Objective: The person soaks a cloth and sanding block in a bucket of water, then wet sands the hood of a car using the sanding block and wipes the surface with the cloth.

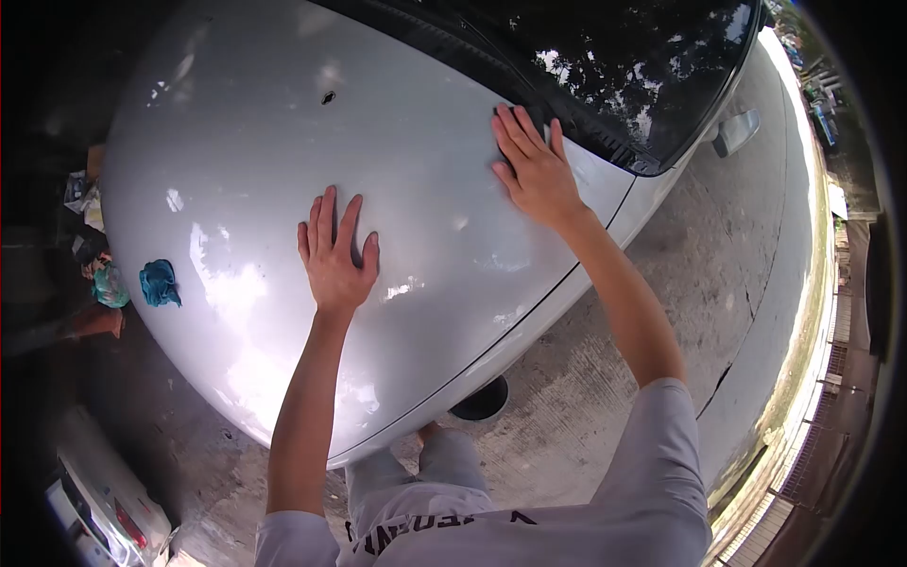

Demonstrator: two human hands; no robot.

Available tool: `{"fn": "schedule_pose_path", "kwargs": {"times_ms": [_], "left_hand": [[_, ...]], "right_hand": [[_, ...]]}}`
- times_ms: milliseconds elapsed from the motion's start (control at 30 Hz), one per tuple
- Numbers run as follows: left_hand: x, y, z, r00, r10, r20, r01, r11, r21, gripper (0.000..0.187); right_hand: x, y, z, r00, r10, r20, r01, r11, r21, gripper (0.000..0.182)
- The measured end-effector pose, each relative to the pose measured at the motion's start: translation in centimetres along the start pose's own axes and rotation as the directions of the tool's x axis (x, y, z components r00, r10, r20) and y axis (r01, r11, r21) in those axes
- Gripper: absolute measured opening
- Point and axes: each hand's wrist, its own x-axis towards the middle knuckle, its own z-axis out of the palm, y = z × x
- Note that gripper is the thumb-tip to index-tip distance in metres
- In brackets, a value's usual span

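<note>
Car hood (425,151), one, beneath two hands (337,272) (537,178)

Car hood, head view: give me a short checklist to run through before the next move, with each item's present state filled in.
1. Left hand free of objects: ok, fingers spread at the hood, nothing held.
2. Right hand free of objects: ok, fingers extended near the base of the windshield.
3. Crumpled blue cloth in hand: not ok, it lies toward the hood's front edge, apart from both hands.
4. Hood latched: cannot tell, it looks lowered but no latch shows.
5. Small dark mark identified: cannot tell, too small to make out.
</note>
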Motion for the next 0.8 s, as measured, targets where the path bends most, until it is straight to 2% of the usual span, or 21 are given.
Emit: {"fn": "schedule_pose_path", "kwargs": {"times_ms": [67, 167, 267, 333, 400, 467, 600, 667, 700, 800], "left_hand": [[-0.4, -0.5, -0.3, 1.000, 0.022, 0.010, -0.022, 1.000, -0.017, 0.051], [-0.5, -0.9, -0.4, 0.999, 0.040, 0.004, -0.039, 0.997, -0.073, 0.049], [-0.1, -0.6, 0.0, 0.999, 0.034, -0.012, -0.035, 0.998, -0.052, 0.050], [-0.1, -0.1, -0.1, 1.000, -0.001, -0.006, 0.001, 0.999, -0.054, 0.050], [0.3, 0.3, -0.1, 0.999, -0.029, -0.017, 0.028, 0.999, -0.032, 0.051], [0.3, 0.2, -0.2, 1.000, -0.027, 0.007, 0.027, 0.999, -0.040, 0.053], [0.0, -0.5, -0.2, 1.000, -0.008, -0.004, 0.008, 0.997, -0.075, 0.051], [0.2, -1.0, -0.1, 1.000, -0.007, -0.005, 0.006, 0.997, -0.078, 0.050], [-0.2, -0.9, -0.2, 1.000, 0.005, -0.005, -0.005, 0.995, -0.101, 0.049], [-0.3, -1.0, 0.2, 1.000, -0.001, -0.018, 0.000, 0.995, -0.101, 0.048]], "right_hand": [[7.5, -3.4, 2.7, 0.994, -0.052, -0.093, 0.053, 0.999, 0.010, 0.057], [9.2, -3.8, 3.2, 0.993, -0.062, -0.098, 0.063, 0.998, 0.009, 0.054], [-1.8, 2.0, -1.1, 1.000, -0.012, 0.024, 0.011, 0.999, 0.035, 0.056], [-9.5, 5.2, -3.1, 0.980, 0.076, 0.185, -0.079, 0.997, 0.013, 0.059], [-10.1, 5.7, -3.4, 0.983, 0.041, 0.178, -0.042, 0.999, 0.001, 0.060], [-6.3, 4.3, -2.2, 0.994, 0.000, 0.113, -0.002, 1.000, 0.019, 0.061], [10.0, -3.3, 3.3, 0.985, -0.123, -0.119, 0.123, 0.992, -0.003, 0.054], [11.3, -3.0, 3.8, 0.977, -0.161, -0.138, 0.162, 0.987, -0.004, 0.052], [10.8, -2.8, 3.6, 0.971, -0.189, -0.146, 0.187, 0.982, -0.022, 0.051], [-0.6, 2.1, -1.2, 0.994, -0.096, 0.059, 0.096, 0.995, 0.003, 0.057]]}}
